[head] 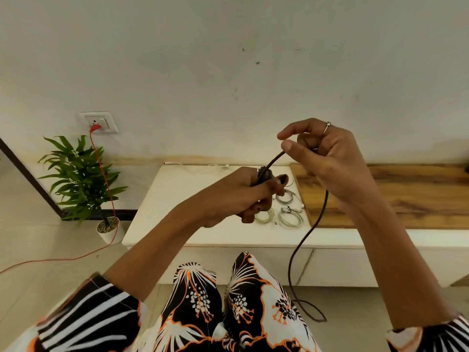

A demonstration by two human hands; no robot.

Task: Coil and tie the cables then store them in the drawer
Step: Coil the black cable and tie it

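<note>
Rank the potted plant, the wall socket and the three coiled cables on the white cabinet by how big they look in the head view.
1. Potted plant, clearly largest.
2. Wall socket.
3. The coiled cables look about alike; one is partly hidden by the left hand, so no ranking.

Left hand [243, 196] curled in a fist at centre; right hand [327, 161], raised at its two o'clock, pinching with thumb and forefinger.

No writing can be read anywhere — no labels, brands or numbers.
</note>
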